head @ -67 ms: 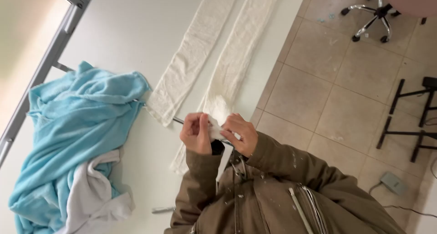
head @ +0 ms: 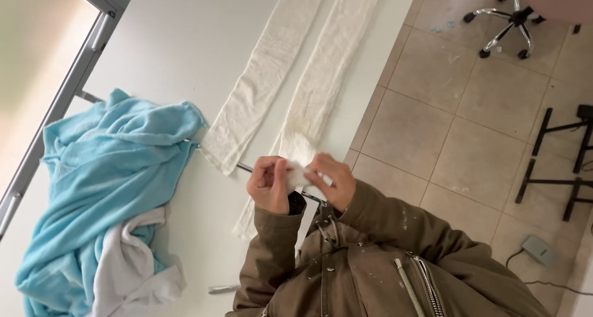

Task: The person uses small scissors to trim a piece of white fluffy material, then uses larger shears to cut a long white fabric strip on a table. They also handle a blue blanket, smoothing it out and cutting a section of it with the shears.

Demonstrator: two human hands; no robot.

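Pinching, both sets of fingers, on the near end of the white cloth strip [head: 321,88]: left hand [head: 269,184] curled closed on the bunched end, thumb over the fold; right hand [head: 330,181] gripping just beside it, fingertips pressed together on the same wad. Hands nearly touching, held close above the jacket [head: 370,261] collar.

Strip trailing from the pinch up and away along the white table [head: 179,51], lying flat near the table's edge. Second white strip [head: 259,76] alongside, just apart, untouched.

Judged soft, light, limp; nubbly weave, unlikely to slip. No stiffness: sags wherever unsupported. Best hold: at the end or an edge, two pinches spaced apart to keep it spread.

Thin dark rod [head: 247,167] under the strips. Heaped light-blue towel [head: 105,187] at table's left, with a white cloth [head: 133,271] partly under it. Tiled floor [head: 457,125], chair base [head: 509,24] beyond.
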